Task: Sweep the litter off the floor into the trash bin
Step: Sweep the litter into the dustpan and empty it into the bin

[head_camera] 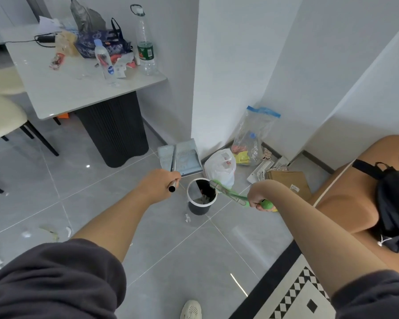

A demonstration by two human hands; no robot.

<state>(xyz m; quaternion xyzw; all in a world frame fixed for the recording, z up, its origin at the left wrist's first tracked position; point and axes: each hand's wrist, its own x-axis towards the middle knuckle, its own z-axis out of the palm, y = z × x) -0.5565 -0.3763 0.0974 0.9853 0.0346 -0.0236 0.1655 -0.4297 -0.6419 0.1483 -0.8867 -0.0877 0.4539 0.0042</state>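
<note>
Two hands engaged. Left hand clenched around metal handle of grey dustpan, pan raised beyond trash bin. Right hand clenched around green brush, brush head at bin rim. Bin stands on floor. Paper litter lies just beside bin base; more scraps at left.

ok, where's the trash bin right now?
The trash bin stands on the grey floor near frame centre, between the left hand and right hand, just in front of the dustpan and white plastic bag.
</note>
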